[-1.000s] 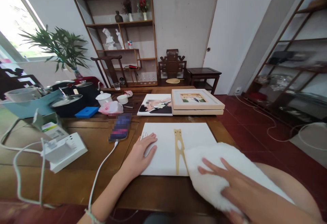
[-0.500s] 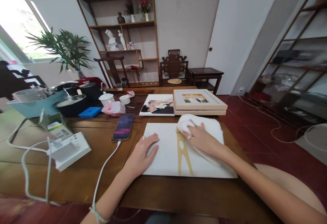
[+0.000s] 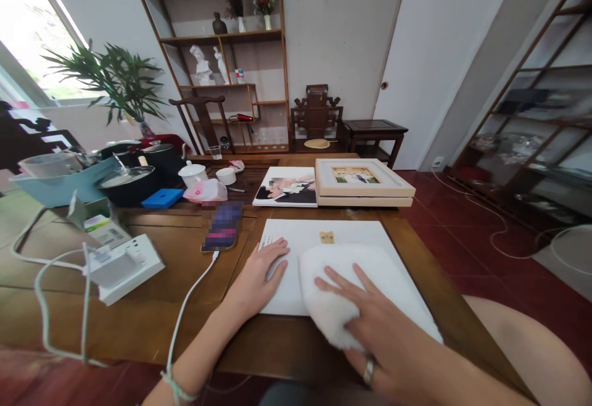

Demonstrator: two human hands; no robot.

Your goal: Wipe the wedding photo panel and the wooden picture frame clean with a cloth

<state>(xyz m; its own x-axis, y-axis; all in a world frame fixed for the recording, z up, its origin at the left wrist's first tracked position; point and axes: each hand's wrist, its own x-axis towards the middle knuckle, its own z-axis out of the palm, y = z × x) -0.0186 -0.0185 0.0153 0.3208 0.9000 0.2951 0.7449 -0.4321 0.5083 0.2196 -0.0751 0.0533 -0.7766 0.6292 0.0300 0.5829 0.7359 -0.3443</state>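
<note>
A white panel (image 3: 289,231) lies flat on the wooden table, its near right part under a fluffy white cloth (image 3: 330,307). My right hand (image 3: 374,313) presses the cloth near the panel's front edge, upper fingers spread over it and the ringed finger bent by its near edge. Beyond the cloth, the top of a gold-coloured stand (image 3: 327,237) fixed to the panel shows; its legs are hidden. My left hand (image 3: 261,275) rests flat on the panel's left side, thumb apart, holding nothing.
Behind the panel are a photo print (image 3: 289,187) and stacked light-wood frames (image 3: 365,184). To the left lie a phone (image 3: 223,227) on a white cable, a power strip (image 3: 129,270), an open box (image 3: 102,224), a blue box (image 3: 161,198) and pots (image 3: 127,184).
My right hand has pulled the cloth from the panel's far right toward its front edge, over the stand's legs. The left hand stays in place. The view has shifted slightly.
</note>
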